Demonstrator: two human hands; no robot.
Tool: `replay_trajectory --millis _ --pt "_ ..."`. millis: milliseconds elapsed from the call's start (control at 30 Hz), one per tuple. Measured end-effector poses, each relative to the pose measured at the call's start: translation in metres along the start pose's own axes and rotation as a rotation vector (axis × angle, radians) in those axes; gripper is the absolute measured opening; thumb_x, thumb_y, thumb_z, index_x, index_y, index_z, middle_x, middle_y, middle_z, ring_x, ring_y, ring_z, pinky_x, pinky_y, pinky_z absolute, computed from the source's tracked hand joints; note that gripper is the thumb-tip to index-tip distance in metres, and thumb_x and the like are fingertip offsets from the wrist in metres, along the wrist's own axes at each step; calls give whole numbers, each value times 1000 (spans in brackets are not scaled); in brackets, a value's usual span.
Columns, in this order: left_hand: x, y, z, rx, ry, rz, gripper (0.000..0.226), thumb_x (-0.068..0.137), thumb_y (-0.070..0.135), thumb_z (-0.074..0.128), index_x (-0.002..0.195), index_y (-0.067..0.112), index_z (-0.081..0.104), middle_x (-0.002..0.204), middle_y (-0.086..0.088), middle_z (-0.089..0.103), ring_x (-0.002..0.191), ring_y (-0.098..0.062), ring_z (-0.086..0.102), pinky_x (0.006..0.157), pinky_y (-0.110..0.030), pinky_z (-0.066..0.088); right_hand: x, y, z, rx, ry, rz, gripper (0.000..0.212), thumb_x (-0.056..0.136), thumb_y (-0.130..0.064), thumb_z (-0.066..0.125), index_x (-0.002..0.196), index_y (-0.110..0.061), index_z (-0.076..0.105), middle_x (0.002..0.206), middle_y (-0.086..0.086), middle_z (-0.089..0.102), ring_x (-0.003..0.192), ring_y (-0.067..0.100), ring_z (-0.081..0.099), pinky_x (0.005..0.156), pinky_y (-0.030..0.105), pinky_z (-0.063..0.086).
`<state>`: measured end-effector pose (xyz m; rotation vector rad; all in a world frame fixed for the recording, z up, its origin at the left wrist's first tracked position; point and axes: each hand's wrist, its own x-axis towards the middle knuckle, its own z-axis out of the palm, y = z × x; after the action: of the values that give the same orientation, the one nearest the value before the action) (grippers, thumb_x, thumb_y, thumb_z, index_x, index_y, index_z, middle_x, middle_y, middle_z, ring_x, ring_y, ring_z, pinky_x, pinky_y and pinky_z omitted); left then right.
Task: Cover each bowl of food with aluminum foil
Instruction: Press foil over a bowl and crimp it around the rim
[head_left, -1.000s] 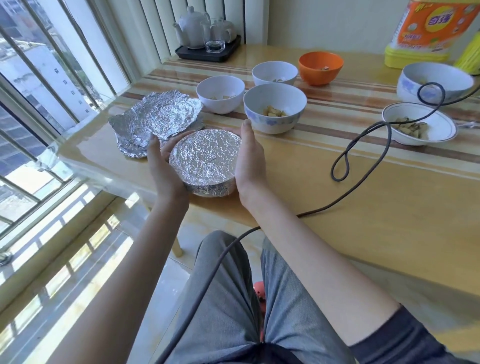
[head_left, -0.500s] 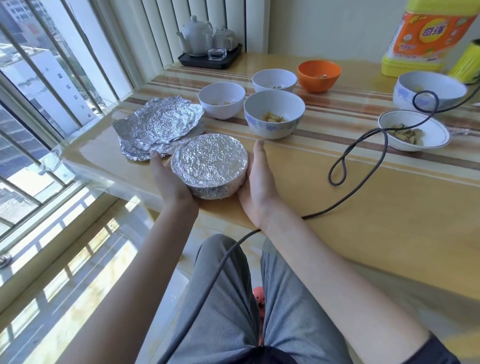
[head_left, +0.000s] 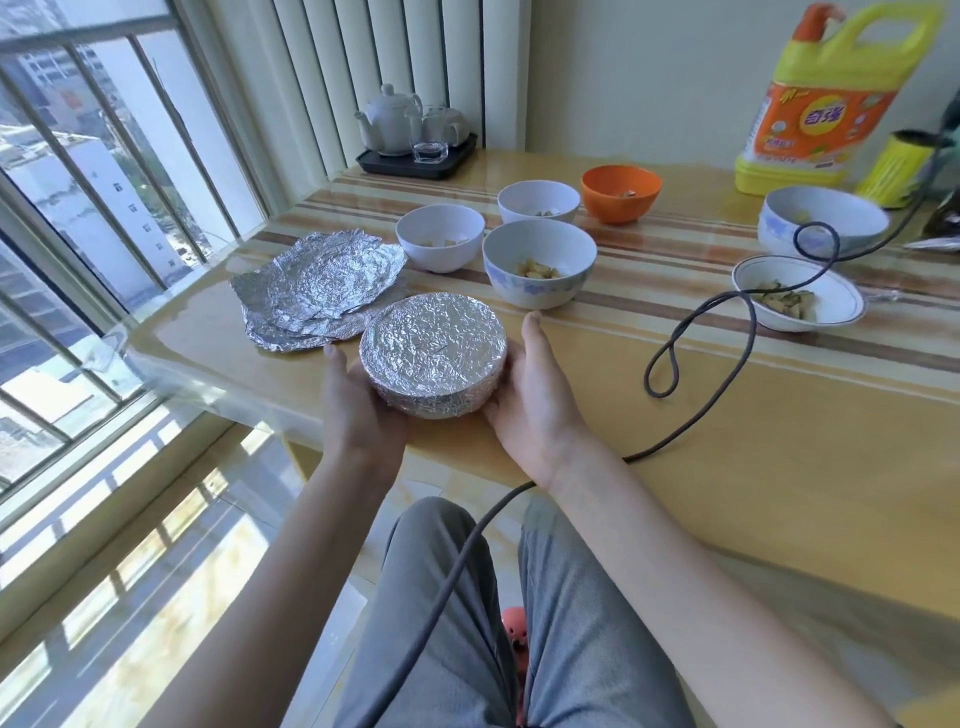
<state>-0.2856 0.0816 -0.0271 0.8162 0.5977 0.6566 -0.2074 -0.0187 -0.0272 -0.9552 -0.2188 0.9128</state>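
A bowl wrapped in crinkled aluminum foil (head_left: 434, 352) sits near the table's front edge. My left hand (head_left: 358, 410) cups its left side and my right hand (head_left: 535, 395) presses its right side. Behind it to the left lies a stack of loose foil sheets (head_left: 317, 283). Uncovered bowls with food stand further back: a blue-patterned white bowl (head_left: 540, 265), a plain white bowl (head_left: 440, 236), another white bowl (head_left: 538, 200), an orange bowl (head_left: 621, 191), a shallow white dish (head_left: 797, 299) and a large blue-patterned bowl (head_left: 821, 221).
A dark cable (head_left: 691, 338) loops across the wooden table (head_left: 727, 441) and runs down over my lap. A yellow detergent jug (head_left: 826, 98) stands at the back right. A tea set on a black tray (head_left: 413, 137) sits by the window bars.
Both hands slid down along the sides of the foil-covered bowl toward its base, and the bowl came slightly closer to the table's front edge. The camera view tilted up.
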Motion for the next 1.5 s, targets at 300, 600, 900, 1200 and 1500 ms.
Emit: replay_trajectory --millis 300,600,900,1200,1500 --pt "-13 0 60 36 -250 58 51 108 30 16 106 15 64 109 -5 72 119 -22 59 110 -41 39 -27 -45 -30 19 77 -206 54 102 -48 27 138 -14 49 134 2 59 125 12 53 113 33 34" --pt "-44 -39 156 36 -621 -128 56 107 38 13 123 8 57 124 -10 66 120 -22 58 107 -37 42 -103 -109 -92 -21 272 -473 57 102 -49 22 140 -14 46 137 3 56 129 15 50 110 31 37" --pt "-73 -152 289 144 -835 -363 63 106 43 11 137 4 49 141 -16 52 132 -26 48 111 -38 37 -172 -169 -194 0 676 -624 61 102 -52 17 133 -10 48 125 7 60 116 16 55 98 27 44" --pt "-60 -225 316 179 -804 -514 76 102 57 11 138 3 49 142 -20 50 133 -31 46 114 -43 33 -165 -169 -265 110 829 -567 63 100 -56 25 135 -9 48 134 8 57 121 17 54 99 30 44" --pt "-52 -235 319 281 -812 -494 79 100 61 11 136 5 52 139 -17 54 131 -28 50 116 -44 31 -145 -163 -270 133 947 -629 58 101 -52 26 137 -13 49 133 2 59 117 13 56 86 23 46"
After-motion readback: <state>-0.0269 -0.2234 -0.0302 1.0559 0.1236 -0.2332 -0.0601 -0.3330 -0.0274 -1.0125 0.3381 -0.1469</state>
